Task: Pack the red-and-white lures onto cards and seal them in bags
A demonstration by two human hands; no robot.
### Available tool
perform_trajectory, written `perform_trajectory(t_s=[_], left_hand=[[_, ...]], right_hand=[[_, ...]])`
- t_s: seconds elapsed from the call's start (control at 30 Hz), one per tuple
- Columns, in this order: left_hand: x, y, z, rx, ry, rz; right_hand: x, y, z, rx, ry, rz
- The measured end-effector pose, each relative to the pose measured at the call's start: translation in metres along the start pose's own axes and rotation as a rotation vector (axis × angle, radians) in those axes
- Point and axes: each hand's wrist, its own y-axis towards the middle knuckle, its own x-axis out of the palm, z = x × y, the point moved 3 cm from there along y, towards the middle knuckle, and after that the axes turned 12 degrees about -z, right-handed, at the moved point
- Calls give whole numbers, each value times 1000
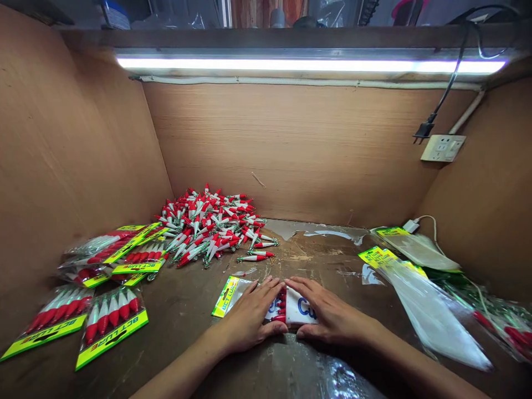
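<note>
My left hand (253,321) lies over the left part of a white piece with blue lettering (302,308), its thumb at the near edge. Across the right part of that piece, my right hand (332,317) spans from far edge to near edge, fingers nearly straight. In the gap between my hands shows a row of red-tipped fishing lures (281,303). A clear bag with a yellow BCT LURE header (226,296) sticks out left of my left hand, which covers part of it. Whether the lures are inside the bag is hidden.
A heap of red-and-white lures (208,227) lies at the back left. Filled lure packets (112,318) are stacked and spread at left. Flat bags with yellow headers (436,310) lie at right, beside a white cable (435,227). A black plug (424,130) hangs near the socket.
</note>
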Motion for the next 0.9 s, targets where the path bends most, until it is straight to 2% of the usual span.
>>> perform_trajectory(t_s=[0.2,0.43,0.57,0.7,0.9], left_hand=[[0,3,6,-23,18,5],[-6,-1,0,-82,51,42],[-8,-1,-1,-48,45,89],[-11,1,6,-1,21,129],[-20,4,24,-10,15,157]], right_hand=[[-1,1,-8,-32,-58,36],[5,4,13,-65,-166,173],[9,4,19,-113,-140,253],[9,4,5,-124,-109,336],[8,5,-26,-142,-175,365]])
